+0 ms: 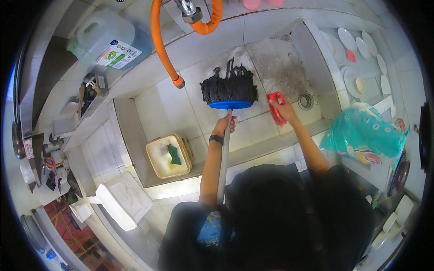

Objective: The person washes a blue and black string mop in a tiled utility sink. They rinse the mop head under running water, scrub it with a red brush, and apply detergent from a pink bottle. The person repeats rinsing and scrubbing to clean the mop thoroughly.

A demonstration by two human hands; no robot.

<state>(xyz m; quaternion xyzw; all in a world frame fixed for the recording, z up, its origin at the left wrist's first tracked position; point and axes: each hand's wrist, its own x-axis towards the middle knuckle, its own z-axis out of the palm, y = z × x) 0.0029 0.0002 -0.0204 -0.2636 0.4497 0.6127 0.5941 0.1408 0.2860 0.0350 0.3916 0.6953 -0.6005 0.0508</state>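
In a white tiled sink basin [162, 108] lies a mop head of black strands [230, 86] with a blue plastic holder [231, 104]. My left hand [223, 125], with a dark band at the wrist, is closed round the mop's pale handle [224, 162] just below that holder. My right hand [283, 109] grips a red scrubbing brush [276, 110] to the right of the mop, its bristles facing down and left. Whitish suds and dark grime [281, 64] show on the basin floor above the brush. A round drain [305, 101] is right of my right hand.
An orange hose [162, 50] hangs over the basin from a metal tap [190, 12]. A yellowish tub [166, 169] with a green scouring pad [174, 154] sits at the lower left. A jug of blue-green liquid [112, 40], a teal plastic bag [366, 135] and white dishes [352, 79] flank the basin.
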